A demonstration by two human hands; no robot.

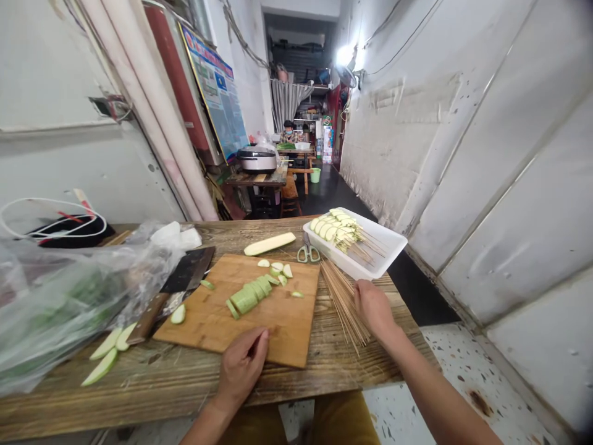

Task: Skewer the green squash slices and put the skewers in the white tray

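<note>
My left hand rests on the near edge of a wooden cutting board, fingers curled, holding nothing. On the board lies a row of sliced green zucchini with loose slices beside it. My right hand lies palm down on a bundle of bamboo skewers to the right of the board; whether it grips any I cannot tell. Behind the skewers stands a white tray holding skewered zucchini slices.
A cleaver lies left of the board, by a plastic bag of vegetables. Scissors and a peeled zucchini half lie behind the board. Loose slices sit near the table's front edge. A person sits far down the corridor.
</note>
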